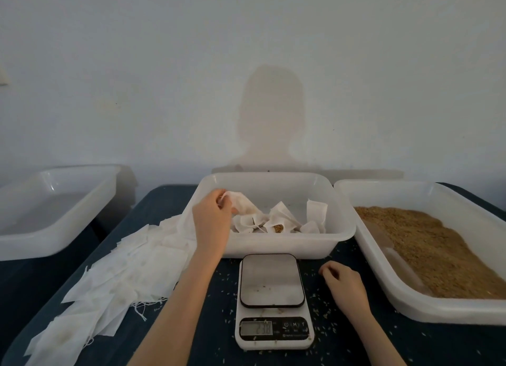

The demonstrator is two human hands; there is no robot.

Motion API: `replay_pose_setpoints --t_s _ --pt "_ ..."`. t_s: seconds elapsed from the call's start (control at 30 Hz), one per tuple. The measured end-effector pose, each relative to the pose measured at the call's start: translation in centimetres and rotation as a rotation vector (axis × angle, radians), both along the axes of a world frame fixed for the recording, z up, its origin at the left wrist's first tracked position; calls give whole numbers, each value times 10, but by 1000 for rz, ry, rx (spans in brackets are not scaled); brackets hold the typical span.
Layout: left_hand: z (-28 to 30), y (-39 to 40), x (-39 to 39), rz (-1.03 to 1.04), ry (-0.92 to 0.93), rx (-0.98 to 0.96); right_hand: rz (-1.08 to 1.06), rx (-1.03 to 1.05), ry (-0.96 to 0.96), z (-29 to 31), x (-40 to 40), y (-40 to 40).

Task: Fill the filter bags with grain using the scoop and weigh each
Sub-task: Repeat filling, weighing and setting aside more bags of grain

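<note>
My left hand (212, 220) reaches over the near left wall of the middle white tub (276, 243) and pinches a filled white filter bag (242, 204) by its top. Several more filled bags (284, 219) lie inside that tub. My right hand (346, 285) rests on the dark cloth right of the scale, fingers loosely curled, holding nothing. The digital scale (272, 279) stands in front of the tub with a bare platform and a lit display. A white tub of brown grain (427, 245) sits at the right. I cannot see the scoop.
A spread pile of flat, unfilled filter bags (115, 280) covers the table's left side. Another white tub (52, 201) stands at the far left. Loose grains are scattered on the dark cloth (216, 324) around the scale. A pale wall rises behind.
</note>
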State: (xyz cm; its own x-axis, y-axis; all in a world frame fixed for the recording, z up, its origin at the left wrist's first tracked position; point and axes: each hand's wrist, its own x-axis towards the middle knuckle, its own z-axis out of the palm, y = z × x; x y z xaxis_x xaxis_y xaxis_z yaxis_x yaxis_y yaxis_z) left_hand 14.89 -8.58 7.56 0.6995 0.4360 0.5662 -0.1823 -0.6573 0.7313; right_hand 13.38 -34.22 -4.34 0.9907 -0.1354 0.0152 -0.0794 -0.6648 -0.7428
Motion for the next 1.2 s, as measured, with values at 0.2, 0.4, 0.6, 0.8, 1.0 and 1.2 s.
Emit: replay_pose_setpoints --t_s 0.2,0.4,0.6,0.8,1.0,1.2 --pt "-26 1 18 -87 630 489 11 7 5 2 -2 0" --pt "-35 19 7 -202 575 248 16 -3 2 3 -2 -1" --pt "-65 71 -33 190 241 341 31 -39 -8 1 -1 0" --pt "-103 97 -62 193 357 343 18 -49 -8 -3 2 -1" --pt "-124 108 -74 113 526 501 3 -58 4 -4 4 0" --pt "-118 101 -83 210 392 393 -5 -61 -16 -4 2 1"
